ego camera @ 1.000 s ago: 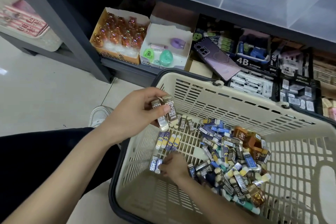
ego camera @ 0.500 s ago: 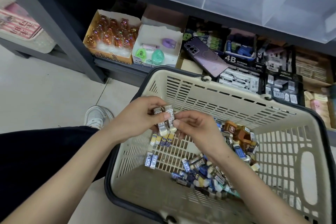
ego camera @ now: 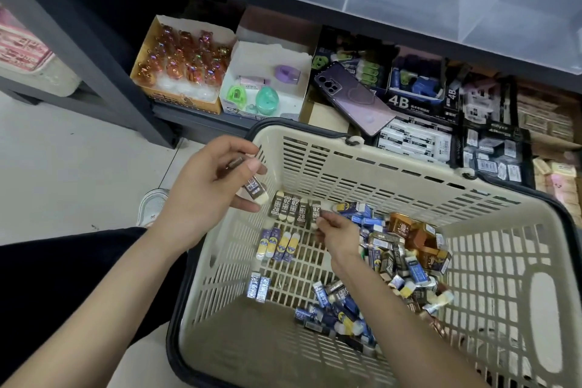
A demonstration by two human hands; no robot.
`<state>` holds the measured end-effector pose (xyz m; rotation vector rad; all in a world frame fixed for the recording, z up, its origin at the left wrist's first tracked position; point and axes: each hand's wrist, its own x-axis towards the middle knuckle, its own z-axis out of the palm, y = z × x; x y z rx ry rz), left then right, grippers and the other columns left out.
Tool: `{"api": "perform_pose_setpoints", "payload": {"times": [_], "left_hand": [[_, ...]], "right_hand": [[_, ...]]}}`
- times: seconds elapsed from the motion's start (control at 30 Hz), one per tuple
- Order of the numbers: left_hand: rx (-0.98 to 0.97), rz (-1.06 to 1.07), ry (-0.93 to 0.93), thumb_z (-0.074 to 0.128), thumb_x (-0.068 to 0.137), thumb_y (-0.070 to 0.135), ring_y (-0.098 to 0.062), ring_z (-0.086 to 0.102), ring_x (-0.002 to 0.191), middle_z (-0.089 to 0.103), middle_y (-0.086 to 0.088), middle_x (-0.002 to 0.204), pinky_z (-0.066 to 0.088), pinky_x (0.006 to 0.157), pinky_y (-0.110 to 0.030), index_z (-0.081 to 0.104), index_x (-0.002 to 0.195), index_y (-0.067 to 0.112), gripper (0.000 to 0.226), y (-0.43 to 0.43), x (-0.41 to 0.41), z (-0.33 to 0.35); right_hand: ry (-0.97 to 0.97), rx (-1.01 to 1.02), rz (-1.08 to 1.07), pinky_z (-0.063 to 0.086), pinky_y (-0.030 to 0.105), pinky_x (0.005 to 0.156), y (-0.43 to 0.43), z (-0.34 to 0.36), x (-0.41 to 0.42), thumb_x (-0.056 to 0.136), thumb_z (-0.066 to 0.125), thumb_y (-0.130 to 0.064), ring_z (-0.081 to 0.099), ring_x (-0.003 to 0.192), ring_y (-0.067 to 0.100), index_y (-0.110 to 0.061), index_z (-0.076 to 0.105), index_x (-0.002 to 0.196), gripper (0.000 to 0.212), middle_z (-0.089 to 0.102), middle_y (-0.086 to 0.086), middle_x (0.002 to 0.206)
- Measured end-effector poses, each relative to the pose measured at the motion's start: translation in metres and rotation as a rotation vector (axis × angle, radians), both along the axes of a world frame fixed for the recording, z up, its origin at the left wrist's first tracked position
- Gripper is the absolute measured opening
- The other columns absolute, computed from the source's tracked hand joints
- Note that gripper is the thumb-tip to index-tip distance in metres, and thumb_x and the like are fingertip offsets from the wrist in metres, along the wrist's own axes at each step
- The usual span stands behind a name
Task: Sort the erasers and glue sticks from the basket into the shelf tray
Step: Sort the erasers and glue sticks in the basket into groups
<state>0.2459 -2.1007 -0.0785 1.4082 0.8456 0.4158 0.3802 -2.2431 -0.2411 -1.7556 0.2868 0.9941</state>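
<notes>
Left hand (ego camera: 208, 195) grips eraser (ego camera: 255, 190), beside basket (ego camera: 393, 173)

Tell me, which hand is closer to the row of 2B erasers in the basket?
Right. The right hand pinches the rightmost of the 2B erasers; the left hand holds another eraser beside the row's left end, apart.

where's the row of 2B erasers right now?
Head view: the row of 2B erasers lies on the basket floor in the far-left corner, against the far wall; the right hand pinches its rightmost eraser.
</notes>
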Motion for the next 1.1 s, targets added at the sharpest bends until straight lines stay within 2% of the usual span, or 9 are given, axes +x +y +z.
{"api": "perform_pose_setpoints", "payload": {"times": [0.13, 0.37, 0.47, 0.57, 0.63, 0.7, 0.83, 1.0, 1.1], "left_hand": [[0.029, 0.03, -0.02, 0.051, 0.094, 0.006, -0.031, 0.061, 0.074, 0.061, -0.012, 0.079, 0.051, 0.05, -0.025, 0.058, 0.096, 0.017, 0.013, 0.003, 0.002, -0.003], [-0.027, -0.117, -0.019, 0.043, 0.092, -0.012, -0.018, 0.062, 0.085, 0.061, -0.012, 0.099, 0.056, 0.071, -0.025, 0.051, 0.115, 0.016, 0.038, 0.008, 0.0, 0.0], [-0.04, -0.122, -0.011, 0.046, 0.091, -0.013, -0.014, 0.065, 0.08, 0.068, -0.011, 0.097, 0.054, 0.067, -0.021, 0.049, 0.115, 0.009, 0.033, 0.008, 0.002, 0.002], [0.008, -0.068, 0.039, 0.055, 0.088, -0.008, -0.016, 0.067, 0.071, 0.072, -0.006, 0.092, 0.054, 0.063, -0.022, 0.052, 0.103, 0.012, 0.026, 0.008, 0.004, -0.001], [0.049, -0.056, 0.07, 0.061, 0.085, -0.004, -0.017, 0.066, 0.066, 0.074, -0.003, 0.084, 0.053, 0.062, -0.022, 0.054, 0.099, 0.015, 0.025, 0.008, 0.004, -0.004], [0.082, -0.085, 0.087, 0.065, 0.083, -0.002, -0.019, 0.066, 0.067, 0.073, -0.002, 0.082, 0.052, 0.06, -0.021, 0.059, 0.099, 0.016, 0.025, 0.008, 0.004, -0.004], [0.126, -0.15, 0.092, 0.067, 0.081, -0.002, -0.018, 0.066, 0.072, 0.07, -0.008, 0.088, 0.049, 0.058, -0.016, 0.066, 0.1, 0.026, 0.033, 0.004, 0.007, -0.001], [0.175, -0.219, 0.109, 0.066, 0.084, 0.003, -0.025, 0.062, 0.065, 0.068, 0.009, 0.079, 0.052, 0.063, -0.026, 0.066, 0.104, 0.034, 0.037, 0.002, 0.008, -0.004], [0.362, -0.221, 0.146, 0.068, 0.084, 0.007, -0.005, 0.062, 0.077, 0.066, 0.015, 0.085, 0.049, 0.073, -0.018, 0.063, 0.104, 0.039, 0.039, -0.001, 0.007, -0.006]], "right_hand": [[-0.031, 0.043, 0.051, 0.054, 0.019, 0.053, 0.024, -0.011, -0.005, 0.09, 0.058, 0.002, 0.058, 0.059, 0.017, 0.003, 0.062, 0.112, 0.023, 0.065, 0.005, 0.084], [-0.069, -0.016, 0.107, 0.056, 0.026, 0.052, 0.068, -0.032, -0.024, 0.085, 0.066, 0.001, 0.06, 0.046, 0.013, -0.001, 0.067, 0.099, 0.014, 0.066, 0.003, 0.071], [-0.201, -0.146, 0.242, 0.058, 0.04, 0.067, 0.069, -0.043, -0.027, 0.083, 0.07, -0.011, 0.067, 0.063, 0.025, -0.008, 0.073, 0.089, 0.007, 0.071, 0.007, 0.074], [-0.358, -0.27, 0.396, 0.053, 0.033, 0.068, 0.064, -0.036, -0.024, 0.083, 0.071, -0.024, 0.064, 0.073, 0.023, -0.014, 0.076, 0.092, 0.015, 0.073, 0.005, 0.083], [-0.357, -0.171, 0.348, 0.046, 0.031, 0.063, 0.061, -0.02, -0.021, 0.085, 0.069, -0.023, 0.058, 0.065, 0.018, -0.011, 0.075, 0.091, 0.014, 0.07, 0.004, 0.077], [-0.225, 0.082, 0.244, 0.043, 0.031, 0.059, 0.054, 0.012, -0.019, 0.09, 0.064, -0.021, 0.052, 0.06, 0.017, -0.009, 0.073, 0.085, 0.016, 0.065, 0.005, 0.07], [-0.022, 0.527, 0.295, 0.05, 0.027, 0.059, 0.034, 0.09, -0.012, 0.087, 0.059, -0.023, 0.059, 0.071, 0.018, 0.0, 0.069, 0.1, 0.029, 0.068, 0.013, 0.085], [-0.139, 0.546, 0.535, 0.045, 0.022, 0.052, 0.025, 0.129, -0.008, 0.087, 0.061, -0.011, 0.05, 0.054, 0.011, -0.011, 0.072, 0.087, 0.011, 0.061, -0.001, 0.062], [-0.112, 0.524, 0.509, 0.042, 0.02, 0.051, 0.021, 0.125, -0.006, 0.086, 0.063, -0.012, 0.047, 0.053, 0.012, -0.008, 0.071, 0.085, 0.01, 0.058, 0.006, 0.063]]}}
